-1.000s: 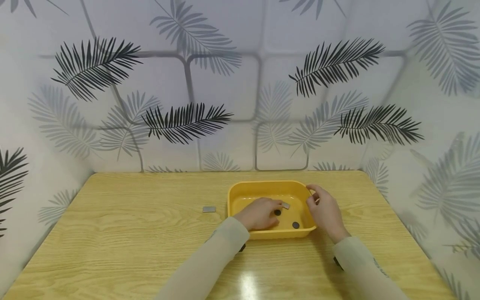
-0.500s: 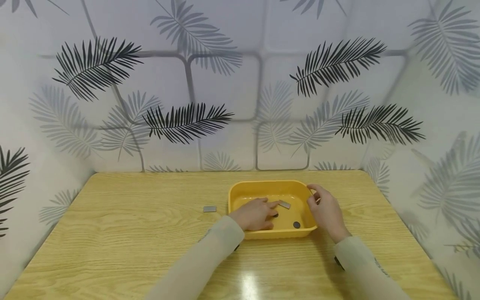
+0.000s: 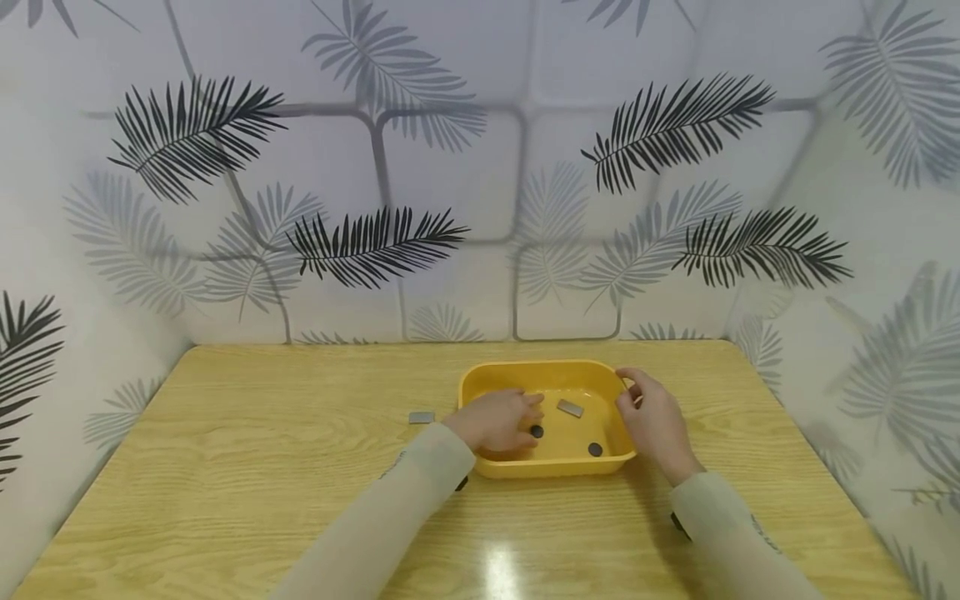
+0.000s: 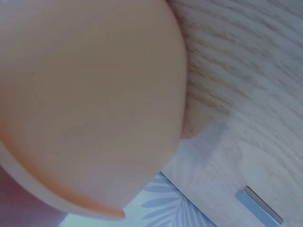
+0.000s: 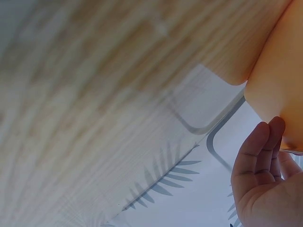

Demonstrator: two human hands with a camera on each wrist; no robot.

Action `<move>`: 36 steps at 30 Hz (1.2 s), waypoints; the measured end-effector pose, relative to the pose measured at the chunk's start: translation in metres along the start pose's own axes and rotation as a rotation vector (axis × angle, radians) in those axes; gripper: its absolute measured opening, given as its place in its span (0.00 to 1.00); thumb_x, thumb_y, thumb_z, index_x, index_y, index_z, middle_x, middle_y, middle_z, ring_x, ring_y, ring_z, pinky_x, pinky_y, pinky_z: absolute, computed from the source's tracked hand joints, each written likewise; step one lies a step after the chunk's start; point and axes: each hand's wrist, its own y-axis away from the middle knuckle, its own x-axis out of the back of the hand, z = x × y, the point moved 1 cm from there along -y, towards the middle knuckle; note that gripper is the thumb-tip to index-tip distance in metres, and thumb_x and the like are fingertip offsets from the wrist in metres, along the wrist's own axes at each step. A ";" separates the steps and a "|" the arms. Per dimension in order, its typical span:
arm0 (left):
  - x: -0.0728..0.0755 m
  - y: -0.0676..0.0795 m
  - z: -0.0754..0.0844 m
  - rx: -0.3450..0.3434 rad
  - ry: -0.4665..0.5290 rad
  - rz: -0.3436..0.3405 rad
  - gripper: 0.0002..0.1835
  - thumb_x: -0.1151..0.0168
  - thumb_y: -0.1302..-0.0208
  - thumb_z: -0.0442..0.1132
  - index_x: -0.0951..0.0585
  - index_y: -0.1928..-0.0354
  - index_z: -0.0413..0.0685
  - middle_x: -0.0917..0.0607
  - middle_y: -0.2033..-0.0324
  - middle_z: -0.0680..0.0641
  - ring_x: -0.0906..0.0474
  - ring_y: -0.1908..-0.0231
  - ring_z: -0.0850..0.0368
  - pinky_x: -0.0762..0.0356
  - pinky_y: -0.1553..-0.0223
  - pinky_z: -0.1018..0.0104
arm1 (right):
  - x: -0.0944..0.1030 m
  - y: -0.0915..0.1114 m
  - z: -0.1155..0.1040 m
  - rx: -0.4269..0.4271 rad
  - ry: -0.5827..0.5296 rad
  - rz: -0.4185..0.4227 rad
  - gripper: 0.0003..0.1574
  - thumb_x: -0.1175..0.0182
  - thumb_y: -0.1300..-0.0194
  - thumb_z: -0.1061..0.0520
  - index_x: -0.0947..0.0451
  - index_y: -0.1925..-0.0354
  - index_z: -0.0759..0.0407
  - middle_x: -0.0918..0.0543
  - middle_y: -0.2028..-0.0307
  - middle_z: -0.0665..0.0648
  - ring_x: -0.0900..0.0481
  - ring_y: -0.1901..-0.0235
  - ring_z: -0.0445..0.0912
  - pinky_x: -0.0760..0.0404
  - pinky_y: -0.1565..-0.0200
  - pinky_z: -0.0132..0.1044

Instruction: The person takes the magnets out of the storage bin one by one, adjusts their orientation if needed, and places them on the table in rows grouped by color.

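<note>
In the head view, a yellow plastic tub stands on the wooden table. My left hand reaches over its left side, fingers spread apart inside the tub. A small black disc lies right by those fingertips; whether they touch it I cannot tell. Farther right on the tub floor are a grey rectangular block and a second black disc. My right hand holds the tub's right rim. The right wrist view shows its fingers curled against the orange-looking wall of the tub.
Another grey block lies on the table just left of the tub, and also appears in the left wrist view. The wooden table ends at a leaf-patterned wall behind and at both sides.
My left hand has drawn back leftward inside the tub, and the nearer black disc has shifted left with it. The block in the tub now shows fully. My right hand stays on the rim.
</note>
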 end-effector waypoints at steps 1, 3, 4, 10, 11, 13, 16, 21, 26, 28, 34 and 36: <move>0.001 -0.001 0.000 -0.003 0.003 0.003 0.28 0.41 0.24 0.50 0.27 0.27 0.50 0.38 0.20 0.49 0.41 0.21 0.47 0.42 0.20 0.56 | 0.000 0.000 0.000 0.001 -0.001 0.000 0.27 0.51 0.24 0.60 0.29 0.31 0.61 0.18 0.59 0.64 0.23 0.68 0.50 0.24 0.71 0.35; 0.002 -0.004 0.001 0.001 0.020 0.005 0.29 0.41 0.23 0.50 0.29 0.25 0.51 0.38 0.20 0.50 0.41 0.21 0.48 0.42 0.20 0.57 | 0.001 0.000 0.000 0.002 -0.002 0.002 0.26 0.50 0.24 0.60 0.29 0.31 0.61 0.18 0.59 0.64 0.24 0.68 0.50 0.24 0.71 0.35; 0.002 -0.006 0.002 0.004 0.030 0.007 0.29 0.42 0.23 0.50 0.30 0.25 0.51 0.37 0.20 0.50 0.41 0.20 0.48 0.42 0.20 0.57 | 0.001 0.000 0.000 0.003 -0.001 0.004 0.26 0.50 0.24 0.60 0.29 0.31 0.61 0.18 0.59 0.64 0.24 0.68 0.50 0.24 0.71 0.35; 0.004 -0.015 0.008 0.032 0.090 0.023 0.32 0.39 0.25 0.49 0.33 0.23 0.54 0.35 0.21 0.53 0.40 0.21 0.51 0.41 0.20 0.58 | 0.001 0.000 0.000 0.008 -0.001 0.008 0.26 0.50 0.24 0.60 0.29 0.31 0.61 0.18 0.59 0.63 0.23 0.68 0.49 0.24 0.71 0.35; 0.004 -0.017 0.009 0.031 0.097 0.028 0.32 0.39 0.25 0.49 0.32 0.23 0.54 0.35 0.22 0.53 0.39 0.22 0.51 0.40 0.21 0.58 | 0.000 0.000 0.000 0.008 -0.002 0.009 0.26 0.50 0.24 0.60 0.28 0.31 0.61 0.18 0.59 0.63 0.23 0.68 0.49 0.24 0.71 0.35; 0.004 -0.021 0.011 0.031 0.111 0.033 0.32 0.38 0.25 0.49 0.32 0.23 0.54 0.34 0.22 0.53 0.36 0.23 0.51 0.37 0.22 0.58 | 0.000 0.000 0.001 0.005 -0.003 0.011 0.26 0.50 0.24 0.60 0.28 0.31 0.60 0.18 0.59 0.63 0.23 0.68 0.49 0.24 0.71 0.35; 0.002 -0.028 0.014 0.035 0.123 0.044 0.31 0.37 0.26 0.48 0.31 0.24 0.54 0.32 0.23 0.53 0.33 0.24 0.51 0.35 0.23 0.60 | 0.000 -0.001 0.001 0.007 -0.001 0.015 0.26 0.50 0.25 0.60 0.28 0.31 0.60 0.18 0.59 0.63 0.23 0.68 0.50 0.24 0.71 0.35; -0.004 -0.040 0.018 0.008 0.166 0.090 0.28 0.36 0.27 0.45 0.26 0.28 0.50 0.24 0.28 0.51 0.27 0.28 0.53 0.31 0.26 0.64 | -0.001 0.000 0.000 0.005 0.001 0.016 0.26 0.50 0.25 0.60 0.28 0.32 0.61 0.18 0.59 0.63 0.23 0.68 0.49 0.24 0.71 0.35; -0.013 -0.050 0.020 -0.047 0.150 0.140 0.22 0.35 0.29 0.40 0.20 0.35 0.50 0.15 0.39 0.53 0.20 0.36 0.57 0.26 0.31 0.68 | -0.001 0.002 -0.001 0.001 -0.008 0.003 0.26 0.50 0.25 0.60 0.28 0.32 0.61 0.18 0.60 0.63 0.23 0.69 0.49 0.24 0.72 0.34; -0.014 -0.052 0.021 -0.059 0.100 0.167 0.21 0.34 0.30 0.38 0.18 0.37 0.50 0.13 0.41 0.54 0.19 0.37 0.59 0.26 0.32 0.69 | -0.001 0.001 -0.001 0.001 -0.004 0.007 0.26 0.50 0.25 0.60 0.28 0.32 0.61 0.18 0.60 0.63 0.23 0.68 0.49 0.24 0.72 0.34; -0.017 -0.057 0.025 -0.082 -0.030 0.229 0.13 0.29 0.34 0.38 0.12 0.48 0.53 0.13 0.53 0.55 0.17 0.51 0.61 0.21 0.44 0.73 | 0.000 0.001 0.000 0.000 0.005 0.011 0.26 0.50 0.25 0.60 0.29 0.31 0.61 0.18 0.59 0.63 0.22 0.68 0.49 0.24 0.71 0.35; -0.018 -0.057 0.026 -0.079 -0.042 0.240 0.10 0.28 0.34 0.39 0.11 0.52 0.54 0.13 0.56 0.55 0.18 0.55 0.62 0.21 0.47 0.74 | 0.000 0.001 0.000 -0.003 0.003 0.010 0.26 0.50 0.25 0.60 0.28 0.31 0.61 0.18 0.59 0.63 0.22 0.67 0.50 0.24 0.70 0.35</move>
